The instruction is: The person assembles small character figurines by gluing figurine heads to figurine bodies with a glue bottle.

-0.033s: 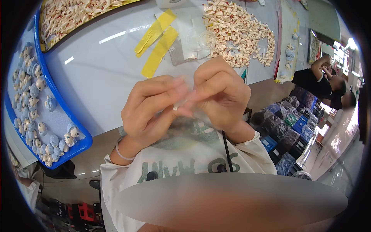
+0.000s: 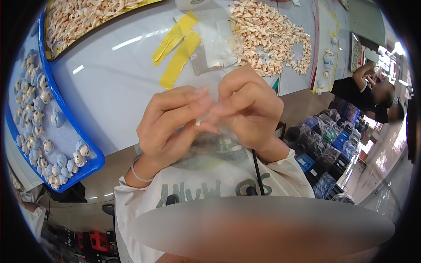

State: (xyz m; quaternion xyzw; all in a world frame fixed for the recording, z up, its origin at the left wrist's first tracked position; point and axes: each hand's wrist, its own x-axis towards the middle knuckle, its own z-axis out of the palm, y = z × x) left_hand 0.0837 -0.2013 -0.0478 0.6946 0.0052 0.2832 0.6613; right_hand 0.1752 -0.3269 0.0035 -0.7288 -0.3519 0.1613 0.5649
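My left hand [image 2: 169, 122] and my right hand [image 2: 253, 105] meet in front of my chest, above the near edge of the table. Both are closed, fingertips together. A small cream-white piece [image 2: 200, 120] shows at the fingertips of my left hand, with the right fingertips right against it. Most of it is hidden and the fingertips are blurred, so its kind does not show. Beyond the right hand lies a heap of small cream pointed pieces with red marks [image 2: 258, 39].
On the left stands a blue tray [image 2: 94, 162] with several small blue-and-cream figures [image 2: 38, 105]. A yellow-edged tray [image 2: 87, 19] of cream pieces is behind it. Yellow tape strips [image 2: 180, 59] and a clear round dish [image 2: 232, 45] lie ahead. Bagged crates [image 2: 324, 144] and co-workers [image 2: 368, 90] are at right.
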